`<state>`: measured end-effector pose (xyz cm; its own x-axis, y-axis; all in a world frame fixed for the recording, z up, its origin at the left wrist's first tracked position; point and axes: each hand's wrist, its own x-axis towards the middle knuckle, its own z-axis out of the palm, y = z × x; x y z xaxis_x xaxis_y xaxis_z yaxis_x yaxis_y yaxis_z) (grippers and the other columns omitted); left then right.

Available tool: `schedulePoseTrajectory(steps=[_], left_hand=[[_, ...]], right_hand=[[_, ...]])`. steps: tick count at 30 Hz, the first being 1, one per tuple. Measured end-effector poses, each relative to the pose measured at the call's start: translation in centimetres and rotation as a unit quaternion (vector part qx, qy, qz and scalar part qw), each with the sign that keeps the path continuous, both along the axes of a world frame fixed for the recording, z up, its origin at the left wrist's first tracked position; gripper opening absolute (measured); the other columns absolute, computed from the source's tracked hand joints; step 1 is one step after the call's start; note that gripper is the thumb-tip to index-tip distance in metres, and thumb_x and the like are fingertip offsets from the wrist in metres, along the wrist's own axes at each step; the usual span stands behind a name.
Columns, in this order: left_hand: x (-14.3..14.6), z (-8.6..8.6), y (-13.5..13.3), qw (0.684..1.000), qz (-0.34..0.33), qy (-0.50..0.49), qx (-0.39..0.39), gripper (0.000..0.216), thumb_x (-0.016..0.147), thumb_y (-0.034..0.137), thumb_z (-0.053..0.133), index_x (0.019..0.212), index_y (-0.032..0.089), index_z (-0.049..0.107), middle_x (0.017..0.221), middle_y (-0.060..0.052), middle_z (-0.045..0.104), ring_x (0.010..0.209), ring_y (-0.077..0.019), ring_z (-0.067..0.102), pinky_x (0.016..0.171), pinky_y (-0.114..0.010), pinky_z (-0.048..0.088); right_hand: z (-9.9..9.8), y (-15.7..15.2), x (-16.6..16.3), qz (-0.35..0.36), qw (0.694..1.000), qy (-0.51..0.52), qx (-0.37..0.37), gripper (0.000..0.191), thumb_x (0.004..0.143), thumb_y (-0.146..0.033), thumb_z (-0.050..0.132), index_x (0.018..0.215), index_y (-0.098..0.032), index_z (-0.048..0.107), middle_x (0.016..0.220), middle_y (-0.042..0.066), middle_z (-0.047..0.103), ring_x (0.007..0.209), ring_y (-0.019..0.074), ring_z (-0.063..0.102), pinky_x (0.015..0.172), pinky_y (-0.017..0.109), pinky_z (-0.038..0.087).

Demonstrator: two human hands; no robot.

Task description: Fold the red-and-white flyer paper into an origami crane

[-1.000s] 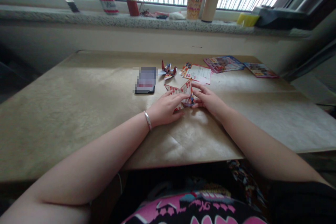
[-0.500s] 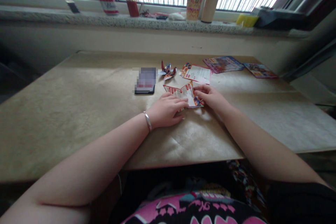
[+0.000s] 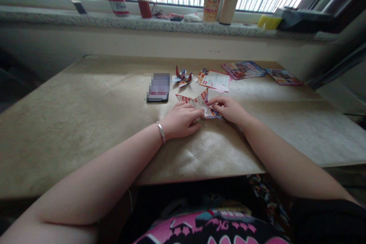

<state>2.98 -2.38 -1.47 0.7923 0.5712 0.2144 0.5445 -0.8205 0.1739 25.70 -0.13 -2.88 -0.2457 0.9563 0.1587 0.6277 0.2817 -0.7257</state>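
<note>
A partly folded printed paper (image 3: 197, 101), white with red labels and a colourful outer side, lies on the table in front of me. My left hand (image 3: 183, 119), a silver bracelet at its wrist, rests flat over the paper's near left part with fingers stretched out. At the paper's right side, my right hand (image 3: 224, 107) pinches a folded flap between thumb and fingers. The hands cover part of the near edge. Just beyond stands a small folded paper figure (image 3: 183, 77) with pointed tips.
A phone (image 3: 159, 87) with a blurred screen lies left of the paper. Behind are a printed sheet (image 3: 215, 80), a stack of colourful leaflets (image 3: 243, 70) and more leaflets (image 3: 284, 76) farther right. A can (image 3: 116, 0) and a patterned cup (image 3: 212, 2) stand on the windowsill.
My right hand has shifted slightly left, bringing the paper's right flap inward over the sheet. My left hand stays in place.
</note>
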Motion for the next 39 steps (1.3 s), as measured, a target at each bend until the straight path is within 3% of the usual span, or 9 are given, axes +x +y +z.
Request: schedulePoseTrajectory(steps=[7,12,16,25,33,39], left_hand=[[0.09,-0.13,0.2,0.999,0.025,-0.013,-0.038,0.028,0.085,0.029,0.054,0.111,0.023,0.062,0.115,-0.006,0.068,0.106,-0.0244,0.06,0.096,-0.042,0.042],[0.01,-0.27,0.38,0.998,0.019,-0.029,-0.044,0.026,0.085,0.027,0.054,0.109,0.022,0.063,0.123,-0.005,0.066,0.107,-0.0237,0.06,0.097,-0.043,0.042],[-0.04,-0.42,0.55,0.999,0.005,-0.039,-0.038,0.026,0.086,0.025,0.052,0.108,0.021,0.063,0.122,-0.005,0.066,0.105,-0.0233,0.061,0.096,-0.041,0.044],[-0.26,-0.32,0.66,0.999,-0.005,-0.028,-0.02,0.025,0.086,0.027,0.054,0.108,0.021,0.064,0.118,-0.006,0.068,0.109,-0.0244,0.059,0.099,-0.043,0.042],[-0.3,0.21,0.23,0.999,0.008,0.001,-0.032,0.023,0.083,0.033,0.057,0.102,0.021,0.063,0.132,-0.005,0.061,0.119,-0.0282,0.054,0.102,-0.047,0.037],[-0.44,0.41,-0.02,0.999,0.003,0.022,-0.028,0.032,0.083,0.038,0.06,0.111,0.023,0.062,0.135,-0.006,0.058,0.121,-0.0291,0.051,0.102,-0.047,0.035]], right_hand=[[0.34,-0.36,0.49,0.041,0.998,-0.048,-0.013,0.036,0.073,-0.009,0.058,0.105,-0.019,0.074,0.081,0.002,0.071,0.059,0.011,0.053,0.062,0.025,0.045],[-0.02,-0.27,0.83,0.066,0.996,-0.065,0.015,0.045,0.066,-0.006,0.063,0.107,-0.02,0.074,0.092,0.004,0.073,0.072,0.0145,0.06,0.071,0.027,0.048],[-0.22,-0.14,0.83,0.054,0.995,-0.073,0.041,0.038,0.068,-0.008,0.064,0.1,-0.023,0.076,0.089,0.004,0.074,0.079,0.0175,0.062,0.075,0.029,0.048],[0.36,-0.58,0.55,0.063,0.991,-0.093,0.069,0.03,0.074,-0.016,0.064,0.101,-0.024,0.076,0.087,0.004,0.074,0.07,0.0153,0.06,0.07,0.028,0.048],[0.53,-0.93,0.22,0.067,0.992,-0.072,0.085,0.02,0.073,-0.023,0.07,0.092,-0.022,0.074,0.088,0.006,0.072,0.079,0.0181,0.062,0.071,0.03,0.05],[-0.21,-0.42,0.09,0.04,0.999,0.032,0.008,0.022,0.078,-0.017,0.059,0.099,-0.019,0.064,0.093,0.005,0.071,0.082,0.0163,0.065,0.072,0.028,0.051]])
